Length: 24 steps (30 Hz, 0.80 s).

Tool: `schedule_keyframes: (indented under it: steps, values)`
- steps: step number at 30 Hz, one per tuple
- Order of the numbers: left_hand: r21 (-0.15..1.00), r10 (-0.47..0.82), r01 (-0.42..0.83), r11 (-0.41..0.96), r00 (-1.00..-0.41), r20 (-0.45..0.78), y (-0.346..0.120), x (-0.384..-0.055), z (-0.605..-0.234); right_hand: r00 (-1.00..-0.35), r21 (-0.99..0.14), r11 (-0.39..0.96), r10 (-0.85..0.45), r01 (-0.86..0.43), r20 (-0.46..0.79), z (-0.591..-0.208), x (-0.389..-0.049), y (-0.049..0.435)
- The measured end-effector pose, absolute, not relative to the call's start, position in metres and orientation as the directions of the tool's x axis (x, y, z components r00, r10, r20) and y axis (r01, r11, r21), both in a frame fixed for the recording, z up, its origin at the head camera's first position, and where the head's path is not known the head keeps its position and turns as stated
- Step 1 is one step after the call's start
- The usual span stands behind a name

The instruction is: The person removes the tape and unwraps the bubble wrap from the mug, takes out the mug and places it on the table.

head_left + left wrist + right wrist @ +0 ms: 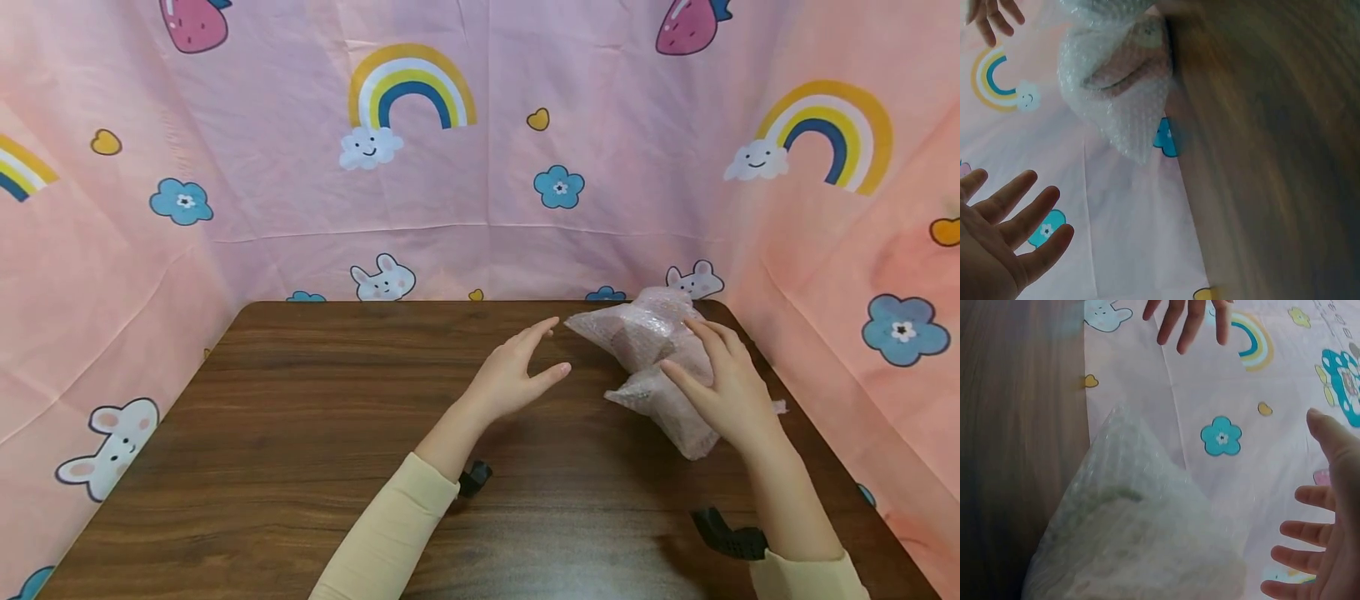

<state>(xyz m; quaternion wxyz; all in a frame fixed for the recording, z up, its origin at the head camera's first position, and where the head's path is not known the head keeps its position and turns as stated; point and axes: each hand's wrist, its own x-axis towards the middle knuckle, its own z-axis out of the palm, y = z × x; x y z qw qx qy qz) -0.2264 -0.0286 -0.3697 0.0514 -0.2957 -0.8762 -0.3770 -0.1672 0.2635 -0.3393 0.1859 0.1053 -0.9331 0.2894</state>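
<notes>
Toward the right rear of the table lies a bulky bundle in clear bubble wrap (637,333), with pointed corners sticking out. Something reddish-brown shows dimly through the wrap in the left wrist view; its kind cannot be made out. My left hand (513,375) hovers left of the bundle, fingers extended and thumb spread, holding nothing. My right hand (731,392) is above the bundle's right side, fingers apart and slightly bent, gripping nothing. In the right wrist view a gap shows between its fingers (1307,534) and the bubble wrap (1129,537).
The dark wood-grain table (337,417) stretches left and forward. Pink printed cloth (285,125) hangs along the back and both sides, close to the table's edges. A black wrist device (727,537) sits below my right wrist, another (475,479) by my left.
</notes>
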Motion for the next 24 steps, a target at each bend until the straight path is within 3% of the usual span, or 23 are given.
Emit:
schedule_keyframes:
  steps: [14,24]
  values:
    - [0.729,0.487,0.481,0.487,-0.842,0.23,-0.003,-0.217,-0.394,-0.861,-0.558,0.743,-0.048,-0.37,0.506,-0.365,-0.158,0.295]
    - [0.768,0.491,0.452,0.454,-0.846,0.208,0.02,-0.218,-0.409,-0.877,-0.595,0.719,-0.042,-0.359,0.479,-0.384,-0.151,0.316]
